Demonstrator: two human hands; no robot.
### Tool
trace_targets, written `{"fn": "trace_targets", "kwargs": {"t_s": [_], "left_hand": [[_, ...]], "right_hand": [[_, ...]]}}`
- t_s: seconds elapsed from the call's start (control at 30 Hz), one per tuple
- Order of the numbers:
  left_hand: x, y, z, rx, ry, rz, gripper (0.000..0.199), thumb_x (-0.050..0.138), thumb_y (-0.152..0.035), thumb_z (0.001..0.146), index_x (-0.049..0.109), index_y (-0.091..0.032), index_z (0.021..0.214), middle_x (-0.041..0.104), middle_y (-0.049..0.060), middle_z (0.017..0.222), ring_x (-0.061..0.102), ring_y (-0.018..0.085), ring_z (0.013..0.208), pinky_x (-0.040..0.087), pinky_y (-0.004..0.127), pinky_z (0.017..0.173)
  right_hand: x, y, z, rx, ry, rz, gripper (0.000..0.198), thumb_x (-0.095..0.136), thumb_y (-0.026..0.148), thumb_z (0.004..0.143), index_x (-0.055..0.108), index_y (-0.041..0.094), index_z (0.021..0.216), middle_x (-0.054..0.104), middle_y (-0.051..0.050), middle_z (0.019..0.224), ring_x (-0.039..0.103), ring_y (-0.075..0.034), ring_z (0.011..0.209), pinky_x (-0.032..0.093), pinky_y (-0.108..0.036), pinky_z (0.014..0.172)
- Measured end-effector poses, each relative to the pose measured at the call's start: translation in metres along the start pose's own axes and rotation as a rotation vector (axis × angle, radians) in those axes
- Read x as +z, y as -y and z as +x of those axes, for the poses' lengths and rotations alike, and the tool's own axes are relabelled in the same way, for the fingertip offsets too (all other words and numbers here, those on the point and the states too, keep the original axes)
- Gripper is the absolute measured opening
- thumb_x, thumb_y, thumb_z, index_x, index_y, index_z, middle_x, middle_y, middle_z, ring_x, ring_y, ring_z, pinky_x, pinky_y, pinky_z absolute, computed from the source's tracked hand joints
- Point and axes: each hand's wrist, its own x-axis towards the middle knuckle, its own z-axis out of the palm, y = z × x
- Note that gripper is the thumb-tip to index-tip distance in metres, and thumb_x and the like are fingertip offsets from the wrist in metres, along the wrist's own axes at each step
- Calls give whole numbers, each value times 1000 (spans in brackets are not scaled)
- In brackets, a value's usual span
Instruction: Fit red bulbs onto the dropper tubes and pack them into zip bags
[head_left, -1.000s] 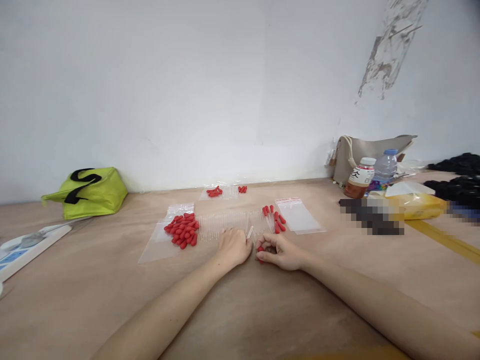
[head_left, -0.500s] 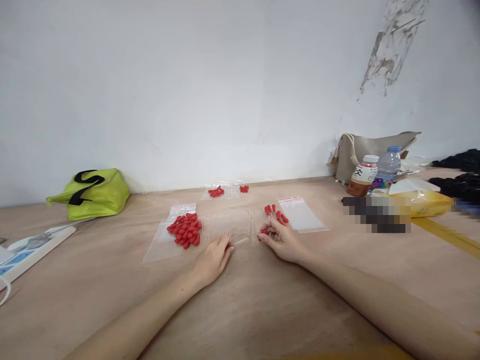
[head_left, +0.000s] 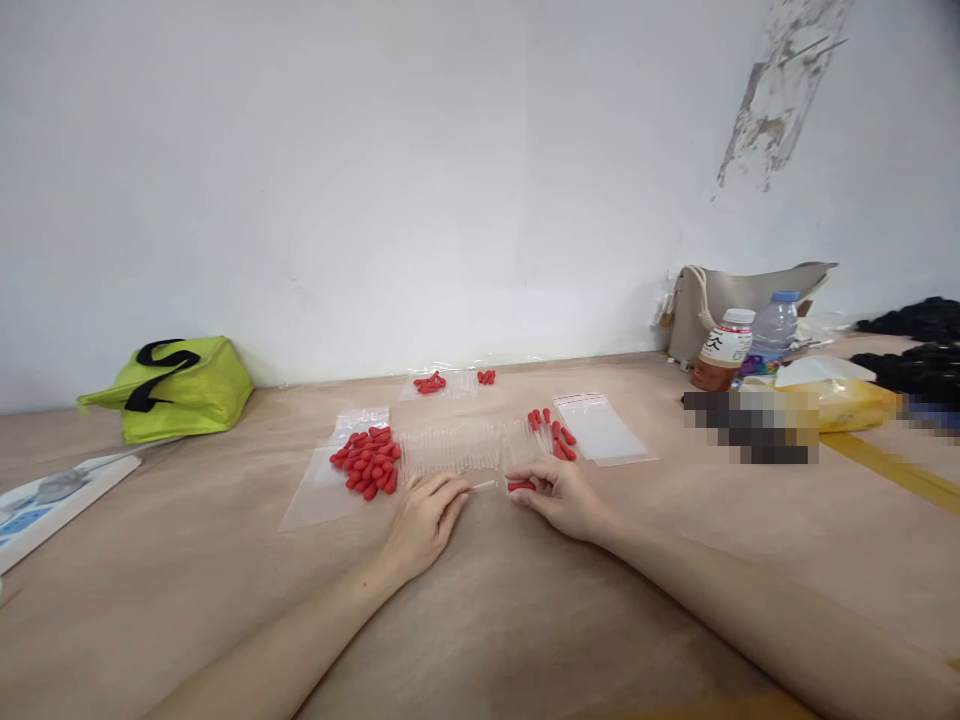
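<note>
My left hand (head_left: 426, 515) pinches a thin clear glass dropper tube (head_left: 484, 485), whose free end points right. Facing it across a small gap, my right hand (head_left: 568, 498) grips a red rubber bulb (head_left: 521, 486) between thumb and fingers. Beyond both hands lies a row of clear glass tubes (head_left: 450, 447). A heap of red rubber bulbs (head_left: 367, 463) rests on a clear plastic bag (head_left: 306, 500) to the left. Just past my right hand are several red-capped droppers (head_left: 556, 432), their glass parts faint against the table.
An unfilled-looking zip bag (head_left: 606, 432) lies right of the droppers. By the wall is another bag with red-bulbed pieces (head_left: 430, 382). A lime-green bag (head_left: 191, 390) and power strip (head_left: 67, 495) are left; bottles (head_left: 724, 350), a beige bag (head_left: 690, 315) and yellow packet (head_left: 847, 402) are right.
My right hand has moved slightly nearer me, and the red bulb in it now lies level, facing the tube. My left hand still holds the tube, now turned a little flatter.
</note>
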Motion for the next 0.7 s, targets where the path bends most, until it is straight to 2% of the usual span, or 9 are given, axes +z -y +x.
{"fn": "trace_targets", "kwargs": {"t_s": [0.1, 0.3, 0.53, 0.7], "left_hand": [[-1, -1, 1, 14, 9, 15, 17, 41, -19, 88, 55, -20, 96, 61, 2, 93, 54, 17, 86, 35, 31, 74], [-2, -3, 0, 41, 5, 8, 19, 42, -19, 87, 57, -20, 98, 63, 3, 92, 54, 18, 84, 35, 31, 74], [2, 0, 0, 110, 17, -28, 25, 40, -16, 88, 54, -20, 108, 62, 4, 92, 53, 17, 84, 36, 32, 76], [6, 1, 1, 176, 28, -51, 33, 37, -10, 87, 50, -20, 116, 58, 3, 86, 51, 15, 80, 36, 29, 74]], "right_hand": [[0, 5, 1, -64, 5, -60, 15, 53, 26, 77, 65, 20, 86, 61, -4, 78, 52, -12, 67, 42, -25, 62], [4, 9, -1, -105, -17, -65, 13, 53, 25, 78, 62, 18, 83, 58, -2, 71, 48, -11, 61, 39, -23, 56], [3, 11, -2, -146, -1, -38, 10, 54, 22, 76, 60, 17, 82, 57, -2, 73, 48, -10, 61, 40, -22, 57], [3, 9, -3, -189, 19, -41, 13, 53, 24, 78, 62, 17, 84, 61, -4, 77, 54, -12, 68, 42, -24, 63]]}}
